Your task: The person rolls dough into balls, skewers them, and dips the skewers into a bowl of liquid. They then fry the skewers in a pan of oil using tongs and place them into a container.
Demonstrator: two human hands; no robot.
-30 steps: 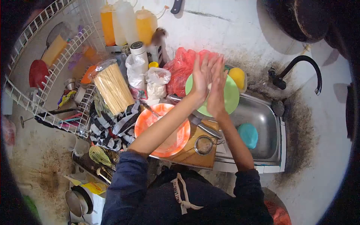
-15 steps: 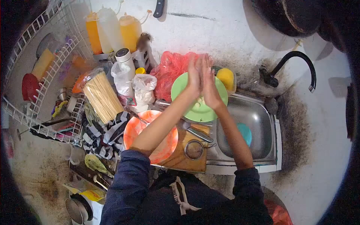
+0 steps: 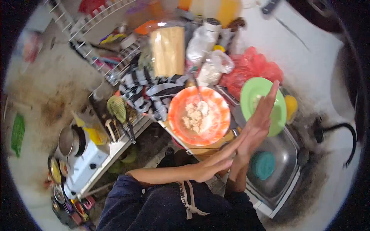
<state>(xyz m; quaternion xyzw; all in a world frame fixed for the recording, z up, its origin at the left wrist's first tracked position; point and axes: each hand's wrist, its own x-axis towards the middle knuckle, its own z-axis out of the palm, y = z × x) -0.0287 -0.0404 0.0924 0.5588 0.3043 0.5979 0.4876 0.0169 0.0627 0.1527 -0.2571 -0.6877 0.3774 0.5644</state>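
Note:
My left hand [image 3: 216, 165] is stretched out flat, its fingers lying along the heel and wrist of my right hand [image 3: 259, 125]. The right hand points up and away with straight fingers, in front of a green plate [image 3: 246, 90]. A few small pale lumps lie on that plate, partly hidden by my fingers. Whether anything sits between my palms cannot be seen. Left of the hands stands an orange and white bowl [image 3: 177, 127] holding crumbly pale dough [image 3: 194, 117]. A spoon [image 3: 202, 104] leans in it, its tip in white flour.
At the right is a steel sink [image 3: 283, 169] with a teal bowl [image 3: 264, 165] and a black tap [image 3: 339, 127]. Behind are a red plastic bag [image 3: 250, 67], a bag of white powder [image 3: 211, 71] and packed skewers [image 3: 167, 52]. A stove [image 3: 88, 154] stands at the left.
My hands were pressed palm to palm over the green plate; now the left has slid down towards the right wrist. The view has turned left, uncovering the dough in the bowl.

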